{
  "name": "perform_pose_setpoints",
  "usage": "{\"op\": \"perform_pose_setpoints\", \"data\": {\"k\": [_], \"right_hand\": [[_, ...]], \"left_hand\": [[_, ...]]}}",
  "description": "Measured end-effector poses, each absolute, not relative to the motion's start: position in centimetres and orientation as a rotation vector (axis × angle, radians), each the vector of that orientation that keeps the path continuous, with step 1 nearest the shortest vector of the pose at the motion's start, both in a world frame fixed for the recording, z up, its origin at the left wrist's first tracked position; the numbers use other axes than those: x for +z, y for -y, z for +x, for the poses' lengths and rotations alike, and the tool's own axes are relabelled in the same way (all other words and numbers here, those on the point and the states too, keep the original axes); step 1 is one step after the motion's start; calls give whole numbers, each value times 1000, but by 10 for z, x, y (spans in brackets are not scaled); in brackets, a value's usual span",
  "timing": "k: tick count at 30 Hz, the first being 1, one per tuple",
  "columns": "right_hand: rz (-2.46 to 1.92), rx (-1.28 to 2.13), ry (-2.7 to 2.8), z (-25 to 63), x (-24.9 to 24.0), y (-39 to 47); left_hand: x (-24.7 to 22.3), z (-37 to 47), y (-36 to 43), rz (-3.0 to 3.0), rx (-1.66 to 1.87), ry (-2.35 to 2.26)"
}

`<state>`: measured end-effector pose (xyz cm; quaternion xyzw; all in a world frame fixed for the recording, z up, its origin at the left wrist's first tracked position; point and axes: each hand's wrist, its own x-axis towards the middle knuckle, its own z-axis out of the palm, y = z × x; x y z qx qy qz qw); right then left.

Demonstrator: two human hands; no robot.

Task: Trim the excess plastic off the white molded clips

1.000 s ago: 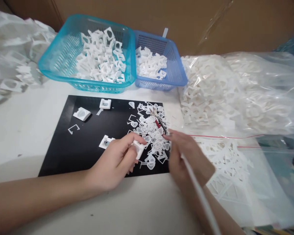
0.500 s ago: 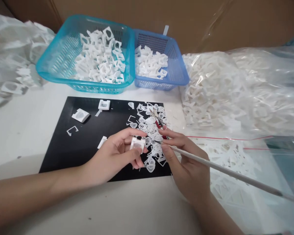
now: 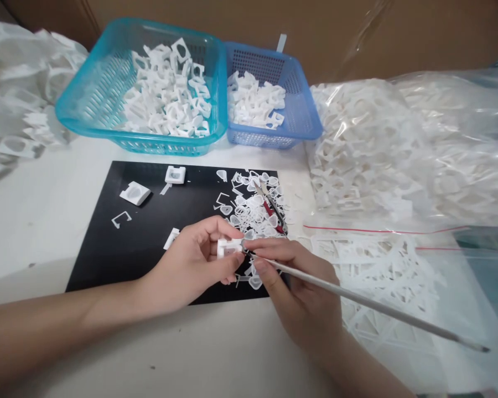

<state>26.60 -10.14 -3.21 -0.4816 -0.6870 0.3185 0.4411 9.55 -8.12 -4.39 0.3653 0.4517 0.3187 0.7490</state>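
Note:
Between the thumb and fingers of my left hand (image 3: 207, 251) is a small white plastic part (image 3: 228, 247) with a recess in its face. My right hand (image 3: 302, 282) grips a long, thin, greyish-white handled tool (image 3: 357, 298) like a pen. Its working end meets the right edge of the part, where the fingers hide the tip. Both hands are close together over a black mat (image 3: 103, 243). Just beyond my right hand, red-handled nippers (image 3: 269, 207) lie on a heap of thin white plastic scraps (image 3: 249, 207).
Several white parts (image 3: 135, 193) lie on the mat's left side. Behind stand a turquoise basket (image 3: 87, 130) and a blue basket (image 3: 302, 110), both holding white parts. Clear bags (image 3: 357, 149) of white pieces lie at the right, and another bag (image 3: 20, 83) at the left.
My right hand has moved left and slightly down, bringing the tool against the white part. The part has turned in my left hand. The nippers are now more exposed.

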Motion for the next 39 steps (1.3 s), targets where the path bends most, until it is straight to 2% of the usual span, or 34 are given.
{"op": "perform_pose_setpoints", "data": {"k": [11,22,30,39], "right_hand": [[-1198,529,1898,268,-33,104],[-1063,536,1853,270,-30,103],[-1146,458,1942,265,-34,108],[-1030,380,2075,266,-43,113]], "left_hand": [[-48,93,81,807,711,-854],[-51,89,89,947,642,-851],[-57,89,91,1160,681,-907],[-60,90,93,1186,706,-905]]}}
